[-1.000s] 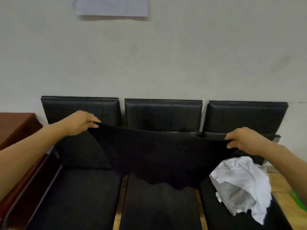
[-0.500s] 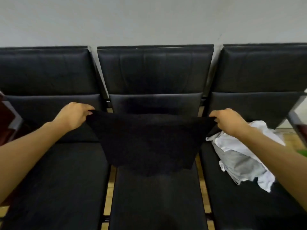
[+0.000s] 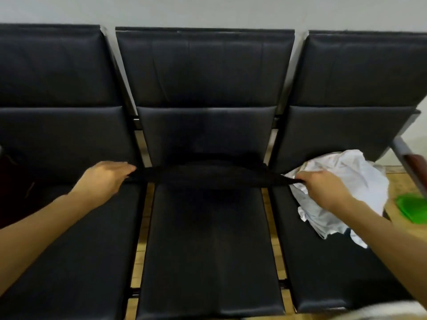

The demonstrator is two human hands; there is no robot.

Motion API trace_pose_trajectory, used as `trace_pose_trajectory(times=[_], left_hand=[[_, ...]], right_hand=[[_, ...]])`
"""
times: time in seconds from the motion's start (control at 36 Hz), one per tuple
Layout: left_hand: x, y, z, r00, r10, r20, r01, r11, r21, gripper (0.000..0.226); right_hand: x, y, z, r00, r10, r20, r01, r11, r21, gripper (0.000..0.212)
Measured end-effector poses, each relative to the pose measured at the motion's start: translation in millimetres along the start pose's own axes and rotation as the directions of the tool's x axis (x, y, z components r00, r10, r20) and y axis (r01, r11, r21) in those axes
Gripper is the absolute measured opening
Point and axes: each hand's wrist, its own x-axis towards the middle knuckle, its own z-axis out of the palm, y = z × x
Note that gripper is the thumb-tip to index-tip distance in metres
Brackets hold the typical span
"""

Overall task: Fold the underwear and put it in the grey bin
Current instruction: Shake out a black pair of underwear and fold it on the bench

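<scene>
Black underwear (image 3: 208, 175) is stretched sideways just above the back of the middle black seat (image 3: 208, 262). Against the dark seat its lower part is hard to make out. My left hand (image 3: 104, 179) pinches its left end over the gap between the left and middle seats. My right hand (image 3: 323, 188) pinches its right end over the right seat. The grey bin is not in view.
A crumpled pile of white and grey clothes (image 3: 346, 195) lies on the right seat (image 3: 335, 273), right beside my right hand. A green object (image 3: 413, 207) sits on the wooden floor at the far right. A metal armrest (image 3: 406, 162) ends the bench on the right.
My hands have lowered the spread black underwear from in front of the backrests down to the middle seat. My view has tilted down toward the seats.
</scene>
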Motion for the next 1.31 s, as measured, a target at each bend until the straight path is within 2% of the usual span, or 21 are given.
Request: trace_pose_trajectory(times=[0.17, 0.22, 0.33, 0.44, 0.56, 0.61, 0.67, 0.81, 0.94, 1.03, 1.14, 1.19, 1.31], left_hand=[[-77, 28, 114, 0.999, 0.026, 0.031, -0.028, 0.999, 0.037, 0.075], [-107, 34, 156, 0.995, 0.048, 0.088, -0.051, 0.998, 0.032, 0.079], [-163, 63, 233, 0.984, -0.020, 0.178, 0.019, 1.000, 0.008, 0.081], [-215, 98, 265, 0.947, -0.060, 0.317, 0.045, 0.998, 0.053, 0.083], [-236, 114, 256, 0.865, -0.101, 0.492, 0.113, 0.994, 0.005, 0.081], [-228, 121, 239, 0.829, -0.145, 0.540, 0.195, 0.980, -0.037, 0.061], [-212, 121, 224, 0.791, -0.208, 0.575, 0.290, 0.955, -0.054, 0.047], [-151, 96, 200, 0.801, -0.355, 0.482, 0.524, 0.804, -0.279, 0.030], [-85, 65, 204, 0.768, -0.394, 0.505, 0.631, 0.601, -0.491, 0.026], [-48, 43, 224, 0.724, -0.451, 0.522, 0.689, 0.466, -0.554, 0.025], [-20, 26, 244, 0.690, -0.491, 0.531, 0.717, 0.367, -0.592, 0.019], [-6, 16, 255, 0.672, -0.492, 0.553, 0.733, 0.338, -0.590, 0.016], [20, -1, 274, 0.647, -0.488, 0.586, 0.756, 0.308, -0.578, 0.015]], right_hand=[[-41, -18, 131, 0.973, 0.010, 0.231, 0.004, 0.998, -0.062, 0.053], [-54, -22, 175, 0.959, -0.007, 0.285, 0.021, 0.999, -0.046, 0.054], [-86, -27, 265, 0.896, -0.061, 0.441, 0.074, 0.997, -0.013, 0.056], [-115, -23, 319, 0.796, -0.127, 0.591, 0.151, 0.989, 0.009, 0.056], [-129, -26, 319, 0.723, -0.177, 0.668, 0.164, 0.983, 0.083, 0.051], [-125, -21, 308, 0.743, -0.191, 0.641, 0.138, 0.981, 0.133, 0.047], [-114, -15, 292, 0.797, -0.180, 0.576, 0.111, 0.982, 0.154, 0.040], [-68, -4, 253, 0.917, -0.134, 0.376, 0.031, 0.963, 0.267, 0.029], [-6, -1, 239, 0.973, -0.051, 0.223, -0.041, 0.919, 0.391, 0.020], [34, -2, 246, 0.980, 0.028, 0.199, -0.116, 0.888, 0.445, 0.015], [63, 1, 256, 0.963, 0.146, 0.228, -0.235, 0.869, 0.435, 0.015], [78, 1, 262, 0.953, 0.181, 0.243, -0.272, 0.863, 0.425, 0.018], [107, 0, 268, 0.932, 0.243, 0.269, -0.345, 0.821, 0.454, 0.009]])
